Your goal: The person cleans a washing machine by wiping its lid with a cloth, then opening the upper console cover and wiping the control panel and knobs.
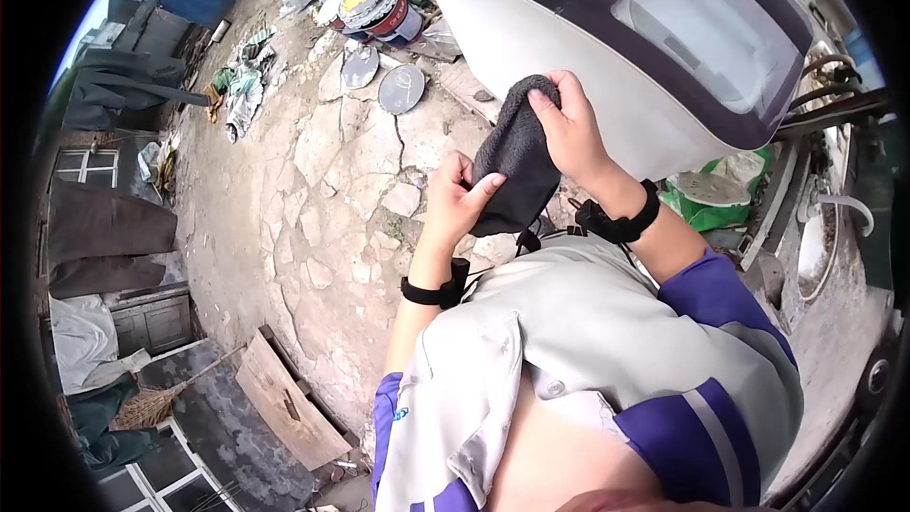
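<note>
A dark grey fleecy cloth (519,166) hangs between my two hands, in front of my body. My left hand (457,194) grips its lower left edge, thumb on top and fingers curled behind. At the upper right end, my right hand (567,128) pinches it between thumb and fingers. The cloth looks folded or double, with a rolled, fuzzy edge along the upper left; its exact kind I cannot make out. Just beyond my right hand stands a white washing machine (531,28) with a dark see-through lid.
Paint buckets (393,19) and round lids (401,88) stand and lie on the cracked ground (303,171) ahead. A green bag (725,190) sits right of the washing machine. To the left are hanging trousers (109,237), a broom (152,408) and a wooden board (289,403).
</note>
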Tool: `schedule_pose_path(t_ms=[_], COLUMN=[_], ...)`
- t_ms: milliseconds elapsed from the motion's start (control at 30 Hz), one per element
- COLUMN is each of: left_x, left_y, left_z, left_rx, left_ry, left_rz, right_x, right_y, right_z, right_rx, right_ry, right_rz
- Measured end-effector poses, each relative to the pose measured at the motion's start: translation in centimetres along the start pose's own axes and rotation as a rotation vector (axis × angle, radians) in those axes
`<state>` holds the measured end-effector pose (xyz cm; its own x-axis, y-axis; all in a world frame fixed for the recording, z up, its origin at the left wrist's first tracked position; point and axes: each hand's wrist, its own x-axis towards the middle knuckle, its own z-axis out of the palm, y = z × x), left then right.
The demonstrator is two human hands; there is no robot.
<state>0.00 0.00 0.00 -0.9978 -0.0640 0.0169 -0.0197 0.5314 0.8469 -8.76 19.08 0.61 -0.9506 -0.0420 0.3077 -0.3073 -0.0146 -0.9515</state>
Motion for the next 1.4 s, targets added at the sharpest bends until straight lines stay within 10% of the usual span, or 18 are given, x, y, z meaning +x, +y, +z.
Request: schedule_pose_path(t_ms=[300, 400, 533, 767, 1167, 1400], left_x=[20.7, 26.1, 31.1, 36.6, 48.5, 41.7], left_y=[0.7, 3.1, 9.4, 10.5, 4.3, 6.4], left_z=[-0.2, -0.6, 2.9, 4.1, -2.3, 3.8], left_rx=[0.054, -0.212, -0.338, 0.180, 0.032, -0.002], left_ry=[-0.284, -0.465, -0.330, -0.588, -0.163, -0.526], left_rz=[0.586, 0.323, 0.530, 1.239, 0.966, 1.486], right_x=[9.2, 9.5, 10.7, 13.7, 27.5, 21.5], right_y=[-0.2, -2.2, -2.8, 1.1, 6.4, 5.8], right_z=[-5.2, -6.5, -8.3, -4.3, 7.9, 2.4], right_rx=[0.046, 0.060, 0.007, -1.527, -1.434, -1.611], right_ry=[0.225, 0.494, 0.716, 0.557, 0.462, 0.775], right_rz=[-0.044, -0.143, -0.253, 0.328, 0.062, 0.271])
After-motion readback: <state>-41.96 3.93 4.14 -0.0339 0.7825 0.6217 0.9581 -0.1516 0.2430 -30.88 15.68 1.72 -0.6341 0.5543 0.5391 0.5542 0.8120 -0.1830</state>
